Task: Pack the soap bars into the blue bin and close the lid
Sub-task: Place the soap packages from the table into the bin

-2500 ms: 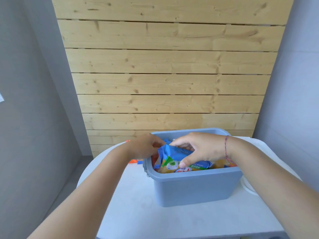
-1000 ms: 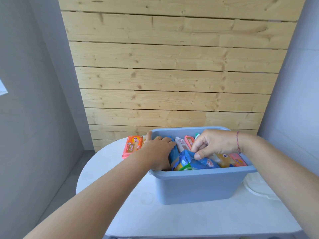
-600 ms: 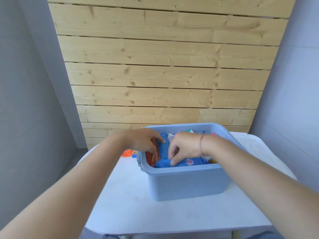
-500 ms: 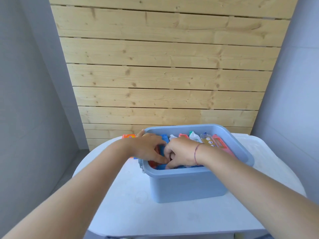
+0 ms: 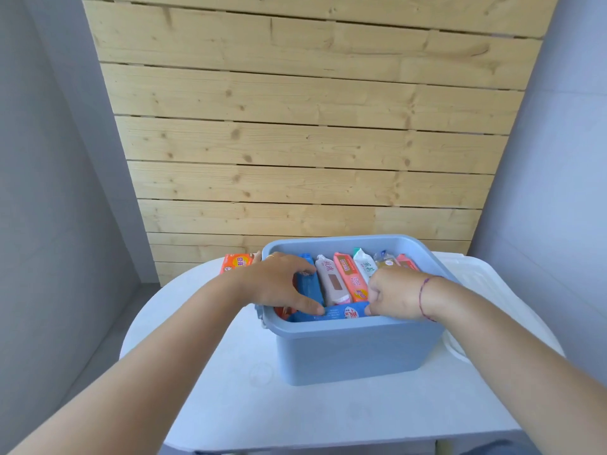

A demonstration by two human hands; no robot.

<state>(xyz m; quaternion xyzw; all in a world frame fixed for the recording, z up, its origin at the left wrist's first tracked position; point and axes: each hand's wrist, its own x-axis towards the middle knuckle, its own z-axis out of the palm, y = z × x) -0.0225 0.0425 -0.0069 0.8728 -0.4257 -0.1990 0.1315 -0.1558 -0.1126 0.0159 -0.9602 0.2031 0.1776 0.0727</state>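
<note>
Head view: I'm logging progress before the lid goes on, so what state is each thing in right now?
Blue bin: open, no lid on, nearly full.
Blue soap bar: lying crosswise along the near wall, both hands on it.
Left hand: pressing its left end.
Right hand: pressing its right end.
Orange soap bar: outside, on the table.
White lid: lying beside the bin.

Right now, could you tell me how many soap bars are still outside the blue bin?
1: an orange soap bar lies on the table left of the blue bin, behind the left hand. Others may be hidden.
</note>
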